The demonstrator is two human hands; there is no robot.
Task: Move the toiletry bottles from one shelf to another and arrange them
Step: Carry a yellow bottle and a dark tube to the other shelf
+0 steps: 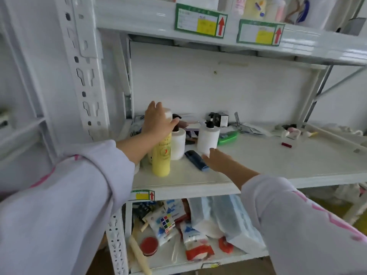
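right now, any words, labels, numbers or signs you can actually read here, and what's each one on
No text here can be read.
Two shelf labels on the upper shelf edge: a red up arrow each, print blurred.
Small shelf label on the middle shelf edge: red up arrow, print blurred.
Yellow bottle under the left hand: orange print, too blurred.
White pump bottle by the right hand: no print visible.

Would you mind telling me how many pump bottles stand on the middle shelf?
2: one white pump bottle beside the yellow bottle, another white pump bottle just beyond the right hand. Others may hide behind the left hand.
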